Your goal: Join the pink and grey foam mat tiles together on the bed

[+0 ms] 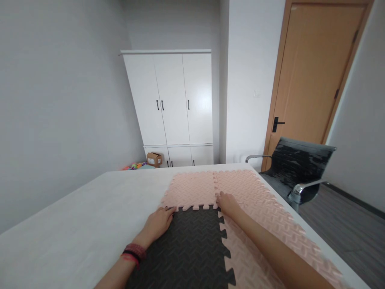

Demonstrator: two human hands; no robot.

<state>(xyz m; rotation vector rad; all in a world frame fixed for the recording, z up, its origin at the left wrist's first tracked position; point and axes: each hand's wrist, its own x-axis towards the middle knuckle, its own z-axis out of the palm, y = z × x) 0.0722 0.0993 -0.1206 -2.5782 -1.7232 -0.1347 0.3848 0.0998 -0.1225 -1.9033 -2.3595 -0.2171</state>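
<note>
Table: a wide white top that carries the foam mats; its right edge runs close beside the pink tiles.
Pink tiles: several interlocking foam squares already joined, covering the far and right part of the mat area.
Dark tile: one charcoal foam square, lying flat nearest the person, its teeth meeting the pink tiles along its far and right edges.
Left hand: flat and open, palm down on the far left corner of the dark tile, fingertips at the seam.
Right hand: fingers pressed down at the far right corner of the dark tile, where the seams cross; it grips nothing.
Doing it well: likely best to press each tooth in turn along the seam, keeping the tile flat so no tab rides up.
Room: white cupboard, wooden door, grey chair to the right.
</note>
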